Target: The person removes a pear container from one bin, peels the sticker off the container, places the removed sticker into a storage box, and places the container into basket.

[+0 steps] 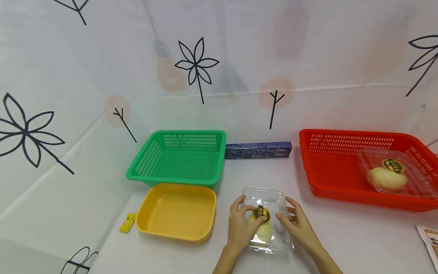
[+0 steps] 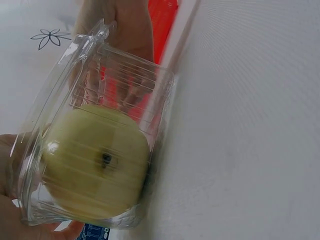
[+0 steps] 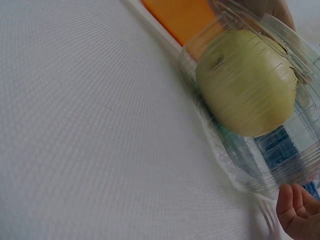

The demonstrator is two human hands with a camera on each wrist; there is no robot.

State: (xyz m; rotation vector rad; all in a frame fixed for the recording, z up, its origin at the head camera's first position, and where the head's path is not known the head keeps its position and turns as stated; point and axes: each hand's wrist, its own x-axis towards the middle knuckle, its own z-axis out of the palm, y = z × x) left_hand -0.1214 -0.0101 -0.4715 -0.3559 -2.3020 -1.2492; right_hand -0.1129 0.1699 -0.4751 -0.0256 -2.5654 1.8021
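On the white table, a clear plastic clamshell box lies between my hands with a pale yellow-green fruit inside, round like an apple or pear. A dark round sticker sits on its lid. My left hand grips the box's left side, its thumb and index finger at the sticker. From the right, my right hand holds the opposite edge, thumb on the lid. Both wrist views show the fruit through the ribbed clear wall, and in the right wrist view curled fingertips are at the box corner.
A green basket stands at back left, with a yellow tub before it and a small yellow packet beside that. A blue box lies behind. The red basket at right holds a similar boxed fruit.
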